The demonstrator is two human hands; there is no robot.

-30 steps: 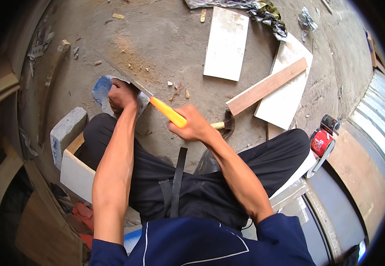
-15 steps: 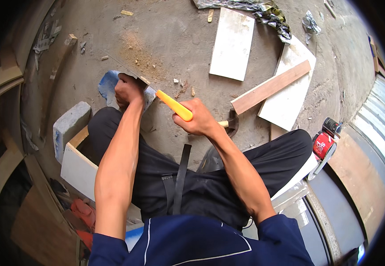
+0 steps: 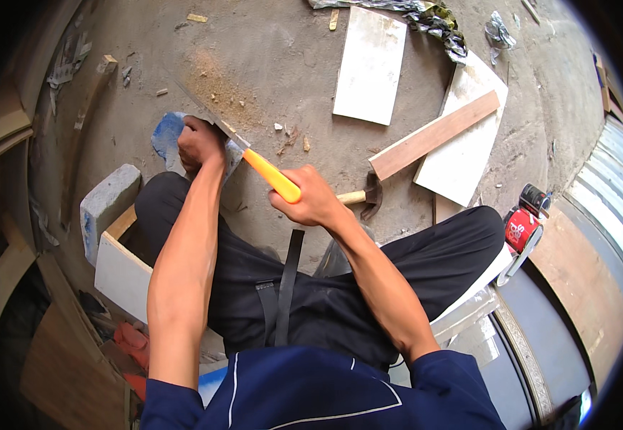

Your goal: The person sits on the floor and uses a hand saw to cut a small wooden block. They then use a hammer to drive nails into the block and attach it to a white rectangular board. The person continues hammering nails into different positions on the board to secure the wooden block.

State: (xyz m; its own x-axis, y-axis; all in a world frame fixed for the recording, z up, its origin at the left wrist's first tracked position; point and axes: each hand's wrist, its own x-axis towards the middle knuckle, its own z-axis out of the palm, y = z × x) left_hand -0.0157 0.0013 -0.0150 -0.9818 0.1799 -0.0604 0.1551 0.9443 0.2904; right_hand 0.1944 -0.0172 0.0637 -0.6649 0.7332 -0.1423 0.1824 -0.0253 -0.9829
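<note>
My right hand [image 3: 311, 195] is wrapped round the yellow handle [image 3: 272, 175] of a handsaw. Its thin blade [image 3: 218, 120] slants away to the far left, passing just right of my left hand [image 3: 201, 145]. That left hand is closed in a fist at the blade's side, pressing down over a blue and white block [image 3: 166, 135]. Whatever its fingers grip is hidden beneath it. Sawdust [image 3: 229, 93] lies on the floor beyond the blade. A hammer [image 3: 370, 196] rests on the floor right of my right hand, touched by neither hand.
White boards [image 3: 370, 68] and a reddish wood strip [image 3: 437, 135] lie at the right. A grey block [image 3: 109, 204] stands by my left knee, red and black cans [image 3: 523, 228] by my right. Crumpled plastic [image 3: 440, 29] lies at the back.
The saw and my right hand have drawn back slightly toward me, uncovering more of the hammer's handle. My left hand keeps its place beside the blade. The whole view has shifted a little.
</note>
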